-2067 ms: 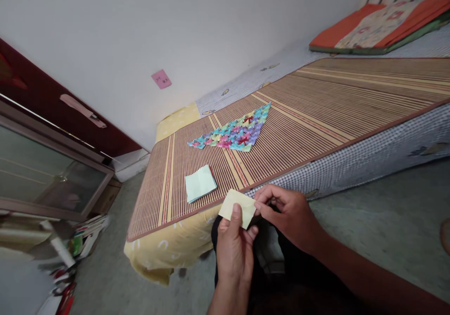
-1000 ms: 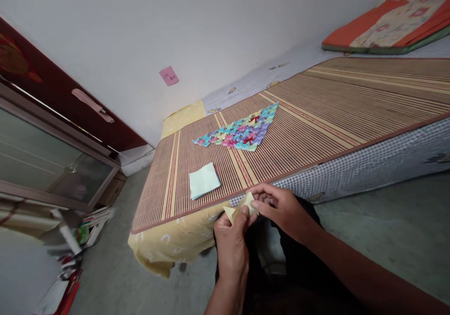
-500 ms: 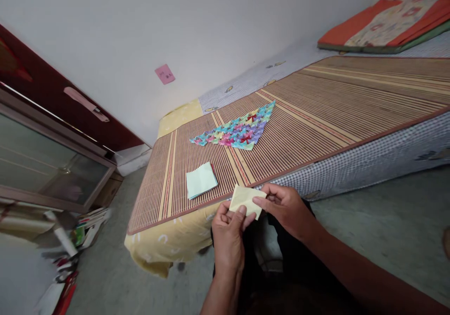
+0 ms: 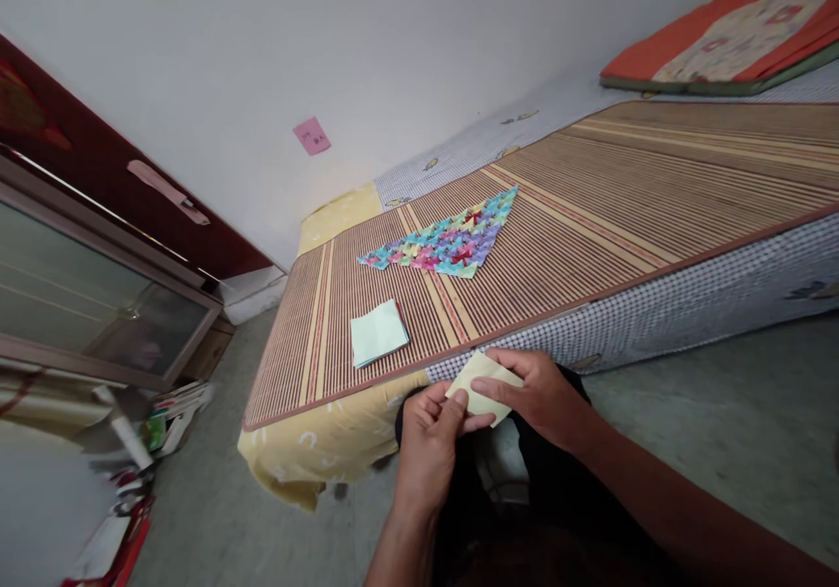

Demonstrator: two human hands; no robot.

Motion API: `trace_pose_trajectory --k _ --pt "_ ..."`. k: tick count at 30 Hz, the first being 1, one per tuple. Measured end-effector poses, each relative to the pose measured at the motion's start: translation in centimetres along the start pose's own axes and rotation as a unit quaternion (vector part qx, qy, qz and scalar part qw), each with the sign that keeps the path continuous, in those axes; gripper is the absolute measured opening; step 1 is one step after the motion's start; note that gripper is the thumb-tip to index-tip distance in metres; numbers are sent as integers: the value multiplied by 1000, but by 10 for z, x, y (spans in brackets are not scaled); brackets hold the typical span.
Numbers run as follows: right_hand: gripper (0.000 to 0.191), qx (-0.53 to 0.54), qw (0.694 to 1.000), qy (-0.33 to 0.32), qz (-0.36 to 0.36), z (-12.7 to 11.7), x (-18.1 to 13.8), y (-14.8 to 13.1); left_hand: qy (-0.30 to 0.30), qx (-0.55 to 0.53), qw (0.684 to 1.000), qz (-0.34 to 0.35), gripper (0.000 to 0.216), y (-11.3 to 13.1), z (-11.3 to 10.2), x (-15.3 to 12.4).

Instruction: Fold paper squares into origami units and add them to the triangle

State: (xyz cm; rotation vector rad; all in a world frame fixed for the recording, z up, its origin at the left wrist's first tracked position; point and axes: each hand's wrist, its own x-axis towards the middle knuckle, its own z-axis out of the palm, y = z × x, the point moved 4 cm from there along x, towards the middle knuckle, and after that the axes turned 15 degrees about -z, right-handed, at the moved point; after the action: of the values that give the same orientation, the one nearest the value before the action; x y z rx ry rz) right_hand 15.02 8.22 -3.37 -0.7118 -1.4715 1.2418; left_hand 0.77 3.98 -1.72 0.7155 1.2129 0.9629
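Note:
A small pale yellow paper is held between both hands just in front of the bed's near edge. My left hand pinches its lower left side with thumb and fingers. My right hand grips its right side, thumb on top. On the striped bamboo mat lies a stack of light green paper squares, and farther back a colourful triangular sheet of joined folded paper pieces.
The bed has a yellow sheet at its near corner and a checked side. An orange and green cushion lies at the far end. A glass-fronted dark cabinet stands left, with clutter on the floor. A pink note sticks on the wall.
The yellow paper went from a flat rectangle to partly folded and back to flat. Both hands kept hold of it and have shifted slightly right and down.

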Motion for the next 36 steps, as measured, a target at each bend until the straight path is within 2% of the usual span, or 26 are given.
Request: trace_pose_trajectory --k 6,10,15,20,28,30,33,36 --pt "21 -17 998 63 -19 -1 -4 -3 11 -97 995 -16 23 -4 4 -1" --pt "19 -45 995 84 -42 -2 -5 -8 29 -98 995 -3 24 -7 6 1" --pt "24 -15 998 64 -19 -1 -6 -9 36 -70 997 9 24 -8 6 1" --pt "25 10 997 71 3 -1 -5 -9 55 -17 998 37 21 -2 6 -1" --pt "26 88 995 32 36 3 -5 -11 63 26 994 90 8 10 4 -3" --pt "25 80 996 38 34 3 -4 -10 76 35 992 96 4 11 4 -4" --pt "19 54 997 46 21 2 -4 -8 91 51 987 124 9 13 4 -8" --pt "20 60 997 24 41 6 -5 -4 93 80 978 168 13 17 3 -13"
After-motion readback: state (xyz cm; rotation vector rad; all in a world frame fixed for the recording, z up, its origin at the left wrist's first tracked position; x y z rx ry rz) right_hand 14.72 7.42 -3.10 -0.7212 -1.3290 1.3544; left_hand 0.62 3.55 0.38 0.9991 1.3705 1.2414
